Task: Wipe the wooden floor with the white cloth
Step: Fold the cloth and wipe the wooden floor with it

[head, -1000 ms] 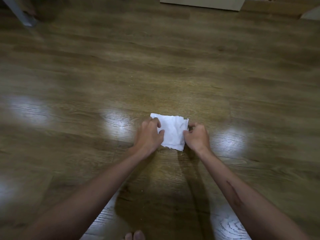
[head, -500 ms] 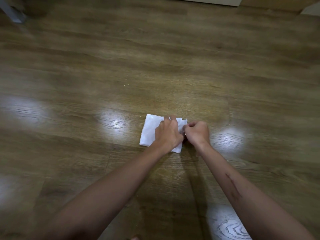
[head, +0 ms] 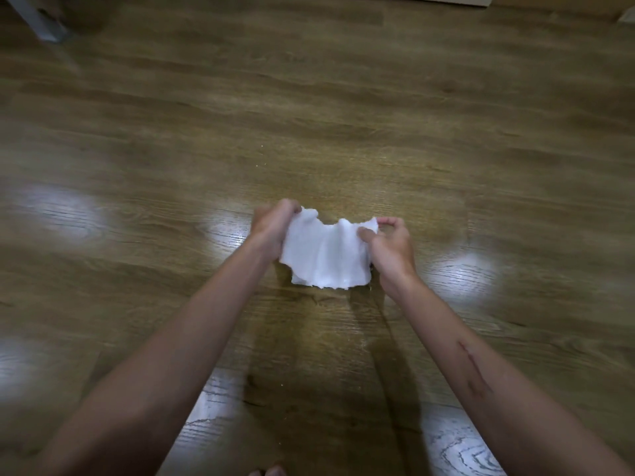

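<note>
Both hands pinch cloth [head: 324, 257] by top corners: left hand [head: 273, 228] fingers curled on left corner, right hand [head: 390, 247] thumb and finger nipping right corner. Cloth stretched between hands, top edge sagging, bottom edge near floor [head: 343, 132]; contact unclear. Toes [head: 268, 472] at bottom edge. Grey leg [head: 36, 18] far left.

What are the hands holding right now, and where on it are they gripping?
Both hold the white cloth by its upper corners: the left hand grips the upper left corner, the right hand pinches the upper right corner. The rest hangs between them.
</note>
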